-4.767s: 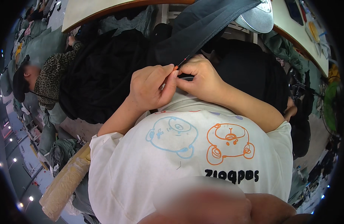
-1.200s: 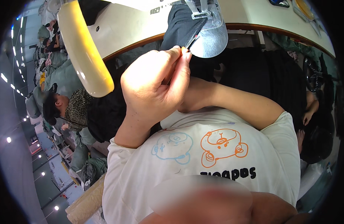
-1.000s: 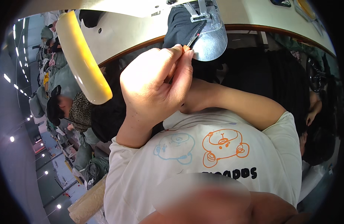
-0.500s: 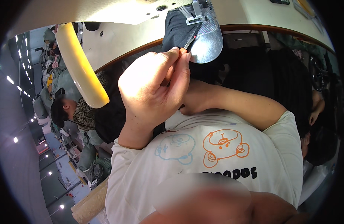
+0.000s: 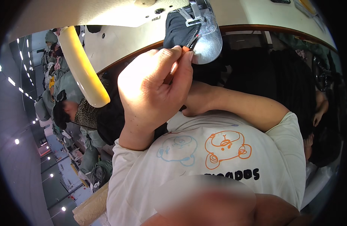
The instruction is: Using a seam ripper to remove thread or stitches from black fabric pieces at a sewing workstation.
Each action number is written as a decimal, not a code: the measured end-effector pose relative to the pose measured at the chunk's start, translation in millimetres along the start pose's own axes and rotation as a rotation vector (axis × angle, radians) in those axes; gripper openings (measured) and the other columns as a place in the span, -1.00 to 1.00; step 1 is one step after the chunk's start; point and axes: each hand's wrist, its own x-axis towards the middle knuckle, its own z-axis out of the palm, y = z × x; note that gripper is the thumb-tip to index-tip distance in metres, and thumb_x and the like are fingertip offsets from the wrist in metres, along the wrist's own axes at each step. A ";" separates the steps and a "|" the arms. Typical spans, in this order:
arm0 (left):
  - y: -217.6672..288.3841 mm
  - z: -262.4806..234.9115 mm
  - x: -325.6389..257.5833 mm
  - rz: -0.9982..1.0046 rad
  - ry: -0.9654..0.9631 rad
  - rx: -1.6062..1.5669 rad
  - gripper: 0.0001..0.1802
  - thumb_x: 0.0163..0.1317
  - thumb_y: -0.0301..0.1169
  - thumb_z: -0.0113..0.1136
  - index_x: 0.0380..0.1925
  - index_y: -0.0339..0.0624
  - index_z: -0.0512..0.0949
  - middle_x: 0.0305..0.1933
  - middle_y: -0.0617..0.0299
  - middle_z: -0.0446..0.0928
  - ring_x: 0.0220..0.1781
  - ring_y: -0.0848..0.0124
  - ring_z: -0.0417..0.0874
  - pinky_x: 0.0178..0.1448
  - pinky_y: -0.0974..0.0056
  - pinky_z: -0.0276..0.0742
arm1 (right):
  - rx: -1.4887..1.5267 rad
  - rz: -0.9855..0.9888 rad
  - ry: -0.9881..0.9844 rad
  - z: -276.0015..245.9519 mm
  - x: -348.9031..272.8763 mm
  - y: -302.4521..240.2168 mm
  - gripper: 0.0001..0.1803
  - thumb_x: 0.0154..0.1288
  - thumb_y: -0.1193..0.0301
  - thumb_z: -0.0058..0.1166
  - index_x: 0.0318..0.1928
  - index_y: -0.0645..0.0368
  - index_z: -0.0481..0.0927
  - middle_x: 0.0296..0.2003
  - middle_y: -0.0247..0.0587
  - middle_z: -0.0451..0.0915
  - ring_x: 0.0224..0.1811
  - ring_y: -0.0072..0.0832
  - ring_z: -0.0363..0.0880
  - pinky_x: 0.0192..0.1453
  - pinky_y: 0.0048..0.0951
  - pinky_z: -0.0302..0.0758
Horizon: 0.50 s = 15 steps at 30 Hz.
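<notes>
My left hand [image 5: 154,84] is closed in a pinch around a slim tool with an orange handle [image 5: 186,49]. The tool's dark, narrow tip lies at the edge of a dark cloth [image 5: 177,30]; its exact kind is unclear. Above that edge sits a clear presser foot [image 5: 195,20] of a sewing machine. A shiny rounded metal plate [image 5: 208,49] lies beside the cloth, under bright light. Behind my left wrist, my right hand [image 5: 194,98] is mostly covered, so its fingers are hidden.
The white machine head [image 5: 86,13] spans the top, above a pale table [image 5: 252,15]. A cream-yellow curved bar [image 5: 83,67] slants down at left. Beyond it are a person in leopard print [image 5: 86,112] and heaped cloth [image 5: 64,84]. Another person's arm [image 5: 321,107] shows at far right.
My left hand has shifted very slightly left, still pinching the tool. The tool's tip now looks darker against the cloth edge. My right arm stays in place.
</notes>
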 end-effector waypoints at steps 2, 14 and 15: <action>1.5 -1.2 0.3 -0.004 -0.008 0.009 -0.90 0.20 -0.62 0.48 -0.30 -0.39 0.75 -0.46 0.29 0.65 -0.48 0.70 0.51 -0.41 0.56 0.39 | 0.002 0.003 0.018 0.4 -0.9 -1.1 -0.72 0.07 0.38 0.26 -0.30 0.39 0.76 -0.22 0.19 0.72 -0.06 0.02 0.73 0.10 -0.04 0.65; -0.1 -0.4 5.2 0.072 0.000 0.066 -0.90 0.20 -0.59 0.49 -0.31 -0.36 0.74 -0.50 0.31 0.65 -0.47 0.70 0.58 -0.40 0.55 0.45 | -0.041 0.057 -0.090 -11.4 -2.6 -24.4 -0.70 0.08 0.34 0.28 -0.31 0.37 0.77 -0.19 0.17 0.72 -0.04 0.01 0.73 0.13 -0.05 0.64; -3.9 0.6 6.1 0.109 0.010 0.071 -0.90 0.20 -0.59 0.49 -0.32 -0.36 0.73 -0.50 0.31 0.65 -0.47 0.71 0.59 -0.40 0.54 0.47 | -0.041 0.066 -0.104 -13.0 -2.1 -26.1 -0.70 0.08 0.33 0.28 -0.30 0.37 0.77 -0.19 0.16 0.72 -0.04 0.01 0.73 0.13 -0.05 0.64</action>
